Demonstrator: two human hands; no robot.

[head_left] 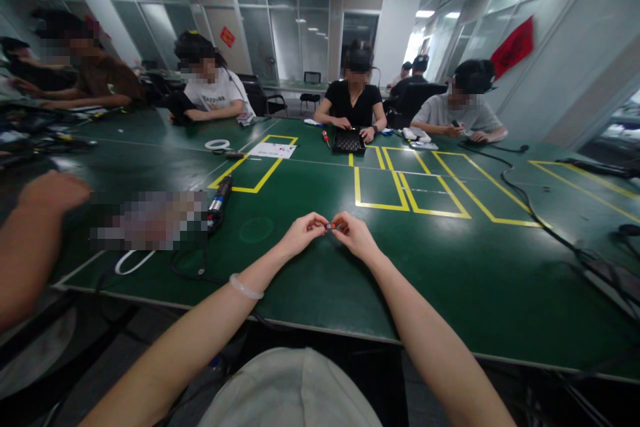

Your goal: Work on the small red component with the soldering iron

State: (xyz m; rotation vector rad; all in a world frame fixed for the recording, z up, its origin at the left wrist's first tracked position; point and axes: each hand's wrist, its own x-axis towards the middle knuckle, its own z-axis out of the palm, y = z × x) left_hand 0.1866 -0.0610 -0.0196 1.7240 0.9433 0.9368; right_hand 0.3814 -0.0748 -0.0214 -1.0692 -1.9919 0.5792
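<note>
My left hand (pixel 306 229) and right hand (pixel 353 232) both pinch a tiny orange-and-dark piece (pixel 331 227) between them, above the green desk (pixel 440 267). I think I should squeeze softly, go slow, and watch it doesn't slip.

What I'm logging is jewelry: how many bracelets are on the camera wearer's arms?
1: the pale bracelet, around the left forearm. The right forearm shows none.

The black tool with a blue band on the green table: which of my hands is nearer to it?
Left: your left hand is to the right of the black tool; your right hand is farther right, beyond the left.
</note>
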